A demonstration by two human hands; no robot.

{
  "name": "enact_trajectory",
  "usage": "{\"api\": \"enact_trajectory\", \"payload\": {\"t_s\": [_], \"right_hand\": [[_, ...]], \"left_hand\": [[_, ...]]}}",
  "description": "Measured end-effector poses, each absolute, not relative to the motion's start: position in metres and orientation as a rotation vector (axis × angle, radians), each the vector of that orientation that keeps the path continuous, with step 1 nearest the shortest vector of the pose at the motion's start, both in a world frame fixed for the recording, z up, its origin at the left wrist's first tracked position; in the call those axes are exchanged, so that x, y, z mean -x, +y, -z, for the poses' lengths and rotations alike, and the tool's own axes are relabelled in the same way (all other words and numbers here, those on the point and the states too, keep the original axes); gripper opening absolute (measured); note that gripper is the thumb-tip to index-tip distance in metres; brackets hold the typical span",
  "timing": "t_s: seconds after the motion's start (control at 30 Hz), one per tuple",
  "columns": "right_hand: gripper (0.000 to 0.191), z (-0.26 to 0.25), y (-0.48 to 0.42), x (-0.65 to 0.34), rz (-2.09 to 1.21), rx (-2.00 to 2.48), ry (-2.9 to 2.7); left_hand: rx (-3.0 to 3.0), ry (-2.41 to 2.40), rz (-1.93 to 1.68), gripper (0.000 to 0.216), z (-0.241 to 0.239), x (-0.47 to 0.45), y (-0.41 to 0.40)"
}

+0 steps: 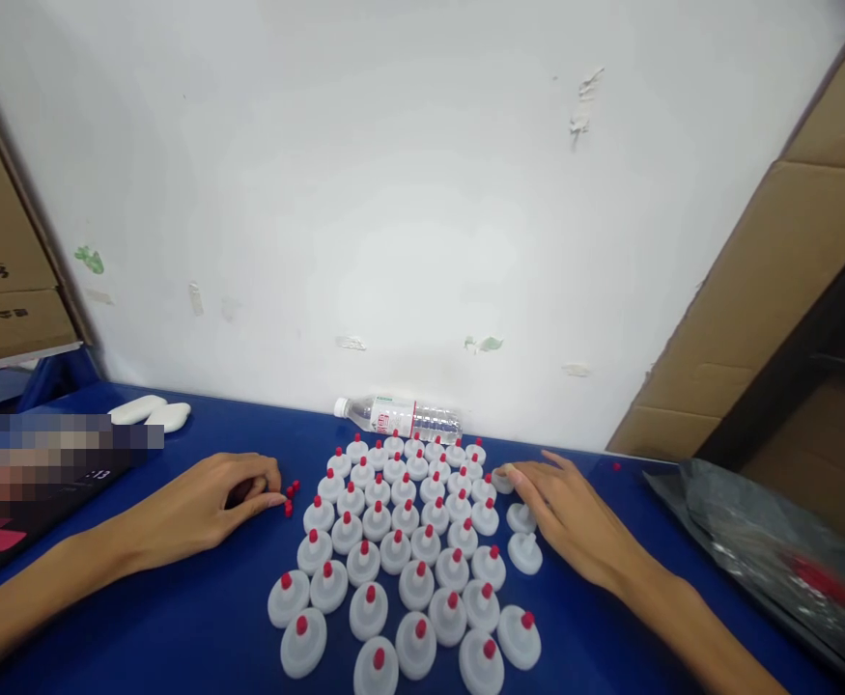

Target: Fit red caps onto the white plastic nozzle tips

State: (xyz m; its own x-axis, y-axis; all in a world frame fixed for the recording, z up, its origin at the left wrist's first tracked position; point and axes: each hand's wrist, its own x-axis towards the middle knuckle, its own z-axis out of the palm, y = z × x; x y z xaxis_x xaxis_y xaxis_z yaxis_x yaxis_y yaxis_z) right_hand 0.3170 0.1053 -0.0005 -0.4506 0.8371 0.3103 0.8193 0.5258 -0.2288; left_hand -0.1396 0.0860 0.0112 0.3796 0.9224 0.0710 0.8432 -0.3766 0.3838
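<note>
Several white caps with red tips stand in rows on the blue table. My left hand rests left of the rows, fingers curled and pinched beside a few loose red tips. My right hand lies at the right edge of the rows, its fingertips on a white cap without a red tip. Two more untipped white caps sit just under that hand.
A clear plastic water bottle lies on its side against the white wall. Cardboard boxes stand at left and right. A dark plastic bag lies at the right. White objects and a blurred device sit at the left.
</note>
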Motion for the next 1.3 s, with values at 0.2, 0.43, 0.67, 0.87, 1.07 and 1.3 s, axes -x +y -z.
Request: {"api": "enact_trajectory", "payload": {"t_s": [0.2,0.43,0.67,0.87,1.07,1.3], "right_hand": [[0.041,-0.009,0.1,-0.314,0.017,1.201,-2.387],[0.034,-0.012,0.092,-0.305,0.015,1.098,-2.522],[0.035,-0.004,0.093,-0.302,0.075,1.108,-2.566],[0.03,-0.007,0.094,-0.306,0.192,1.069,-2.445],[0.023,-0.014,0.085,-0.296,0.458,0.927,-2.267],[0.023,-0.036,0.043,-0.246,0.688,0.399,-2.249]], "left_hand": [[-2.406,1.544,-0.462,0.044,-0.012,0.14,0.086],[-2.482,1.506,-0.461,0.044,-0.013,0.135,0.086],[-2.495,1.513,-0.481,0.044,-0.008,0.134,0.086],[-2.505,1.567,-0.562,0.047,-0.009,0.135,0.085],[-2.514,1.619,-0.972,0.043,-0.023,0.126,0.07],[-2.844,1.134,-1.382,0.018,-0.027,0.088,0.018]]}}
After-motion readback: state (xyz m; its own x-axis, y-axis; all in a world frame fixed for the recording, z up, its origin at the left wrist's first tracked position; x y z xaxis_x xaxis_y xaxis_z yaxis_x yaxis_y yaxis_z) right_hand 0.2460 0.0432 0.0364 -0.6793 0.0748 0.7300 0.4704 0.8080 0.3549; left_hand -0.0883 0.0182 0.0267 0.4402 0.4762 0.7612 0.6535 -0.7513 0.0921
